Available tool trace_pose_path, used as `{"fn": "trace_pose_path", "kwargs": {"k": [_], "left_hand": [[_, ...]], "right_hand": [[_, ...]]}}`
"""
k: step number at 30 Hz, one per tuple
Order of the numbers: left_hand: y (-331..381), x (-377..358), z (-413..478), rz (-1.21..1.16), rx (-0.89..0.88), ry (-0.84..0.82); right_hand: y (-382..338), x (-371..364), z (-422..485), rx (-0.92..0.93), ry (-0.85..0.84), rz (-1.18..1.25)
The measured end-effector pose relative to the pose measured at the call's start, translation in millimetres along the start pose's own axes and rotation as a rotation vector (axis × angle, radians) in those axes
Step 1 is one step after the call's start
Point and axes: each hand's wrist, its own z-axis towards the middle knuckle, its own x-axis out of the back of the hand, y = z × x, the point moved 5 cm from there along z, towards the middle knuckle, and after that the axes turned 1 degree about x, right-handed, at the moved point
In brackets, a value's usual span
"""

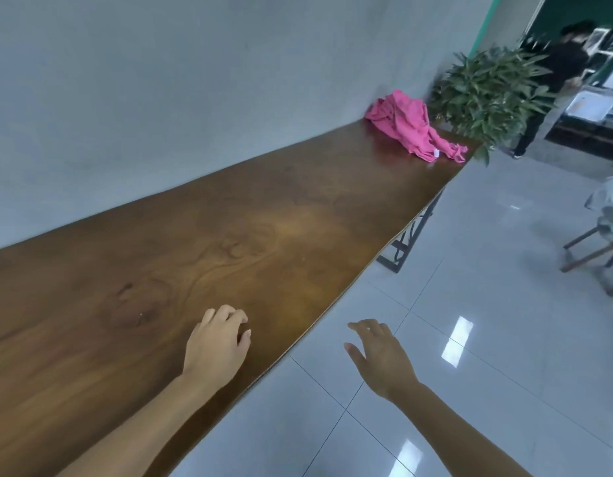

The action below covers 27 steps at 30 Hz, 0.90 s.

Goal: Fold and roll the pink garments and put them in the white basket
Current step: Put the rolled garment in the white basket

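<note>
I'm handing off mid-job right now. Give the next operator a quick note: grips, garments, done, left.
Left grip: empty, fingers loosely curled, over the near table.
Right grip: open, empty, over the floor beside the table edge.
Pink garments: crumpled heap at the table's far end, by the plant.
White basket: not in view.
Done: nothing folded in view.
Left: fold, roll, basket them.

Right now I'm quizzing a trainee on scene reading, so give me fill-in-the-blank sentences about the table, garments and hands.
1. The pink garments lie crumpled at the ____ end of the table, away from both hands.
2. The left hand is above the table; the right hand is above the tiled ____.
3. Both hands hold ____.
Missing words: far; floor; nothing.
</note>
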Motion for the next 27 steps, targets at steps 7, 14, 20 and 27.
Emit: {"fn": "trace_pose_path", "kwargs": {"k": [7,14,20,27], "left_hand": [[64.8,-34.6,44.6,-0.006,0.06,0.018],[98.1,-61.7,75.0,0.021,0.133,-0.012],[106.4,-70.5,97.7,0.009,0.202,-0.023],[133.6,-89.1,161.5,-0.07,0.112,-0.01]], "right_hand": [[91.5,18.2,22.1,-0.02,0.033,0.102],[162.4,29.0,33.2,-0.056,0.039,0.205],[207.9,30.7,52.6,-0.103,0.059,0.332],[254.1,42.3,95.9,-0.167,0.104,0.39]]}}
